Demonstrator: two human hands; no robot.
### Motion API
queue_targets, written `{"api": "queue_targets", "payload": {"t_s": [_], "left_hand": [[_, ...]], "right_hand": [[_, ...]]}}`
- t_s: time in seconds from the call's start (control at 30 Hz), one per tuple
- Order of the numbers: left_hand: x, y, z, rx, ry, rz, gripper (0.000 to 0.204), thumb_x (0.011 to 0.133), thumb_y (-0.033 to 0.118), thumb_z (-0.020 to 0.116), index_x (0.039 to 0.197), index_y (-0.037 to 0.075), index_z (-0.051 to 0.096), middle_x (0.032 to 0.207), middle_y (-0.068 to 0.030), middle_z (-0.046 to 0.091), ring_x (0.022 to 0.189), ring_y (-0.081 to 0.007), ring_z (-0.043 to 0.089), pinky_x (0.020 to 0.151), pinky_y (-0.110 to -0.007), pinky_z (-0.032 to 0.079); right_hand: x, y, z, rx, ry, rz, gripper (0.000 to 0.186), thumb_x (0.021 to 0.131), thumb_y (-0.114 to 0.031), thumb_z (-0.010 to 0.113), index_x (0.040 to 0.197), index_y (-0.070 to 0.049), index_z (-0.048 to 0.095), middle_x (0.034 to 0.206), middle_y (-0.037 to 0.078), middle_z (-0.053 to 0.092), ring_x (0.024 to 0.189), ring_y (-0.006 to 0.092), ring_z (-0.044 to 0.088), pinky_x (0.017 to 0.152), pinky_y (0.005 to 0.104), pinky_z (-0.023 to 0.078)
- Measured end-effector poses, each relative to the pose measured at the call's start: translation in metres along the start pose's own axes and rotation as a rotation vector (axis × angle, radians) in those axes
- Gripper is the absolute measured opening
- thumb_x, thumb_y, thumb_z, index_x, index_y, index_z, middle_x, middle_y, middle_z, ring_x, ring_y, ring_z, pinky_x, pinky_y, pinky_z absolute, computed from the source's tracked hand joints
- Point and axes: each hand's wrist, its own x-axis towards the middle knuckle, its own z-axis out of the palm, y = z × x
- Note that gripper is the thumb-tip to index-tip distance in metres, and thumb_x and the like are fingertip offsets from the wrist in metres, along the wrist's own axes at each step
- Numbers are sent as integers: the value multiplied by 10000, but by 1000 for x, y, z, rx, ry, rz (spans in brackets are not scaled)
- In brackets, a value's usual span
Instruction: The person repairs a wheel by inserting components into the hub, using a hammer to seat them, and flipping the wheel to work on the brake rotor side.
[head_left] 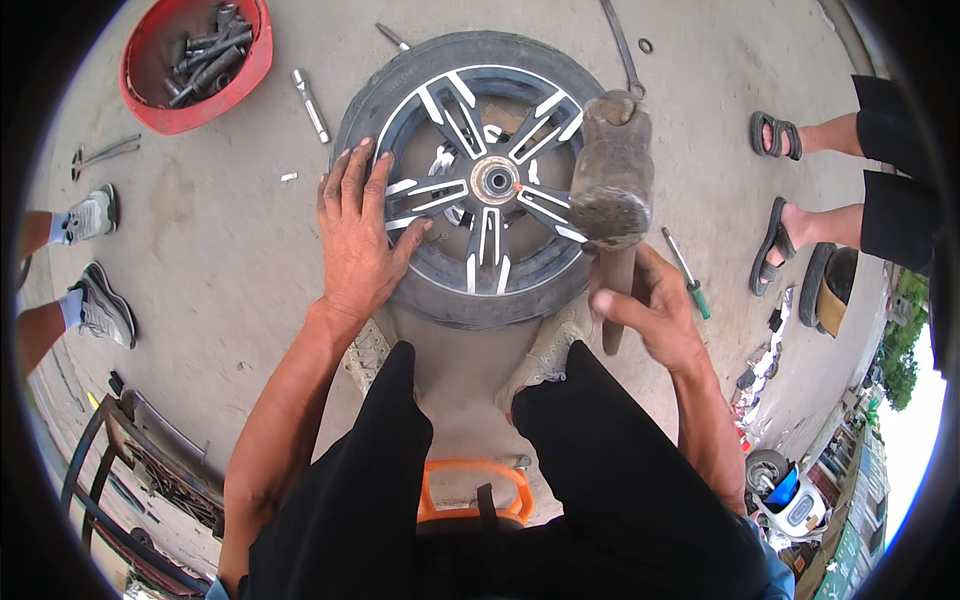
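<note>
A black tyre (470, 50) on a black and white alloy wheel (490, 245) lies on the floor in front of me, with a round metal hub (498, 180) at its centre. My left hand (360, 235) rests on the tyre's left side, fingers apart, the thumb over the rim. My right hand (645, 305) grips the wooden handle of a large worn hammer (610, 170), whose head is raised at the wheel's right side and hides part of the rim and tyre behind it. My feet (535, 365) are at the tyre's near edge.
A red basin (195, 120) of metal tools stands upper left. Loose wrenches (308, 105) and a green-handled tool (695, 290) lie around. People's feet are left (105, 310) and right (780, 140). An orange seat frame (510, 470) is beneath me. A metal frame (110, 450) sits lower left.
</note>
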Motion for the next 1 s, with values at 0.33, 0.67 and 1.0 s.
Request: {"api": "queue_targets", "payload": {"t_s": [0.33,0.67,1.0], "left_hand": [[0,-1,1,-18,44,11,891,795,276,872,1537,61,428,1645,-138,334,1515,-389,299,1245,-592,237],[0,0,1,-13,26,11,863,830,246,845,1553,54,416,1649,-153,331,1509,-413,289,1250,-550,252],[1,0,2,-25,34,9,874,823,236,852,1555,60,409,1647,-155,334,1508,-405,294,1251,-540,256]], "right_hand": [[-2,21,21,-269,91,182,595,1017,-472,685,1211,85,608,701,43,590,631,100,547,565,310,474],[14,22,24,-772,-54,76,588,1042,-450,623,1212,112,597,793,281,693,784,420,727,712,488,530],[-4,17,26,-502,27,-53,597,1050,-476,604,1208,100,612,854,294,696,848,407,734,757,468,536]]}}
